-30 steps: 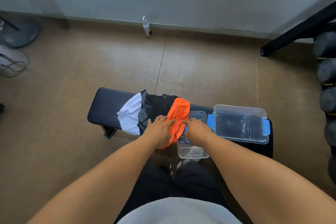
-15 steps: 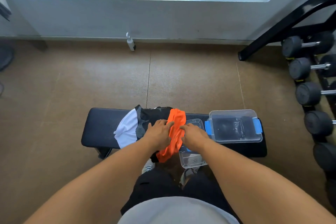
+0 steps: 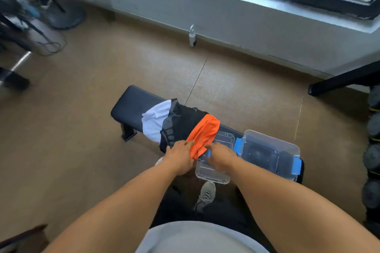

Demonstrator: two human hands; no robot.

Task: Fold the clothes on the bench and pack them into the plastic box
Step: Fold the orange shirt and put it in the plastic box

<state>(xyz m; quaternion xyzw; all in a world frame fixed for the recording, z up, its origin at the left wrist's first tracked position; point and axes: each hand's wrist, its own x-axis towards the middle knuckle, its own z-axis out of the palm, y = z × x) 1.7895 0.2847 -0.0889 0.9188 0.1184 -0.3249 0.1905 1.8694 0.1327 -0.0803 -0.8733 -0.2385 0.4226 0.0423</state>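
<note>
The black padded bench [image 3: 131, 107] runs from the middle of the frame down toward the lower right, and it carries everything in play. At its right end sits the clear plastic box [image 3: 269, 150] with blue latches, and the smaller clear piece just left of it, overhanging the near edge of the bench, looks like its lid [image 3: 213, 170], though that is a guess. Left of the box lies a pile of clothes: a black garment [image 3: 181, 123] in the middle, a white garment [image 3: 154, 121] hanging off the near edge at its left, and an orange garment [image 3: 205, 131] draped over the black one, its right edge lapping onto the lid. The orange piece is thin, slick-looking and bunched into a long narrow band with soft creases, so it will likely slide and spring open if let go. The left hand [image 3: 181, 156] rests on the near end of the orange band with its fingers pressing the cloth down; the right hand [image 3: 221, 157] touches the same end from the other side, but whether it pinches the fabric or only lies on it I cannot tell. To fold well from here, it seems best to hold the near end flat, smooth the band along its length, then bring one end over the other so it fits the box.
</note>
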